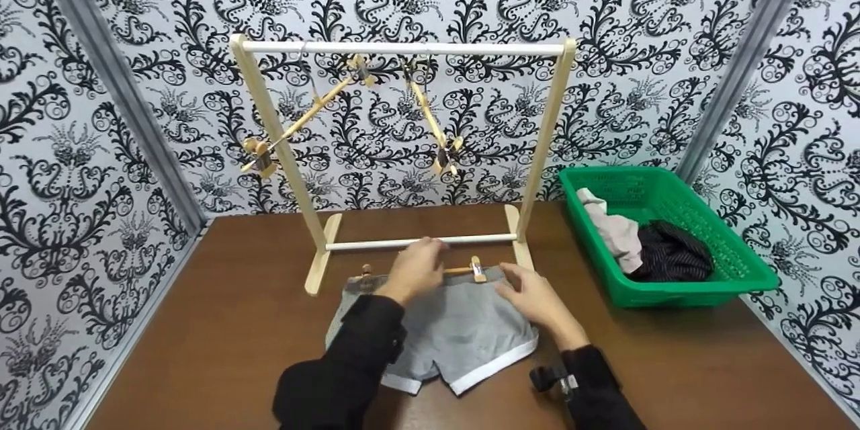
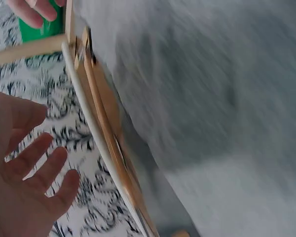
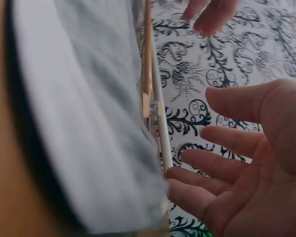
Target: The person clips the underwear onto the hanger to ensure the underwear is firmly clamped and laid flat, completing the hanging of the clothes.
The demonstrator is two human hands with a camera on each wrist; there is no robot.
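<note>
Grey shorts (image 1: 470,316) with white hems lie flat on the table, waistband toward the rack. A wooden clip hanger (image 1: 459,271) lies along the waistband; one clip (image 1: 478,270) is at its right part, another (image 1: 367,271) at the left end. My left hand (image 1: 418,272) hovers over the hanger's middle, and in the left wrist view its fingers (image 2: 54,163) are spread with nothing between them. By the waistband's right corner is my right hand (image 1: 534,295); the right wrist view shows its fingers (image 3: 217,165) loosely extended, holding nothing. Whether it touches the cloth I cannot tell.
Behind the shorts stands a wooden rack (image 1: 552,121) with a white top rail (image 1: 470,48). Two clip hangers hang from it, one left (image 1: 312,109) and one right (image 1: 428,111). A green basket (image 1: 672,297) at the right holds pale cloth (image 1: 615,232) and dark striped cloth (image 1: 672,252).
</note>
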